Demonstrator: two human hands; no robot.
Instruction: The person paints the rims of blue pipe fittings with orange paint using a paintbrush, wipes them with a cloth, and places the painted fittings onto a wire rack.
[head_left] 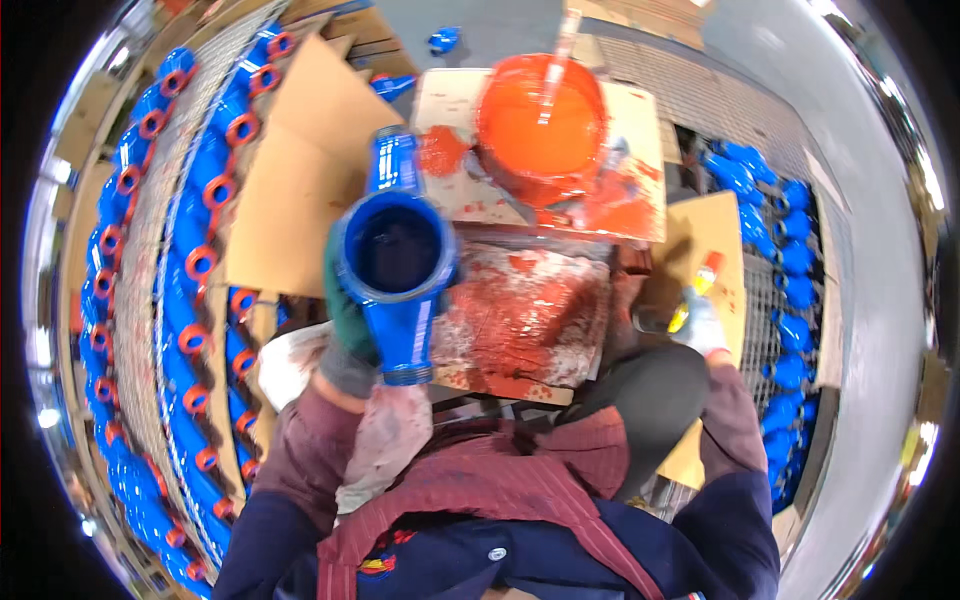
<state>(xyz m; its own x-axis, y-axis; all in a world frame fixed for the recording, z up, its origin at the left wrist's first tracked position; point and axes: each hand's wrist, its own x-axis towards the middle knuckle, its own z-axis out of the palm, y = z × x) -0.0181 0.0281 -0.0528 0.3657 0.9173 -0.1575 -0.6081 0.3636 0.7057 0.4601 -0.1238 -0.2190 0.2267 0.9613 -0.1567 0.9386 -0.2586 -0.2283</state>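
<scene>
My left hand [350,335], in a dark green and grey glove, grips a glossy blue valve body [407,335] from its left side. The valve body's wide round opening faces up and shows a dark inside; its narrower ends point away from me and toward me. Off to the right, my right hand [706,328] is closed around a paintbrush [709,268] with a yellow handle and orange-red bristles pointing away from me. A bucket [549,190] of orange-red paint stands beyond both hands, with a paint-smeared stick or brush handle [564,45] leaning in it.
Under the bucket lies a pale, paint-splashed board [636,115]. A red-stained surface [525,320] is nearer me. Rows of blue valve bodies with red-orange ends [190,250] line the left; more blue valve bodies [795,290] stand at right. Cardboard sheets [290,170] flank the work spot.
</scene>
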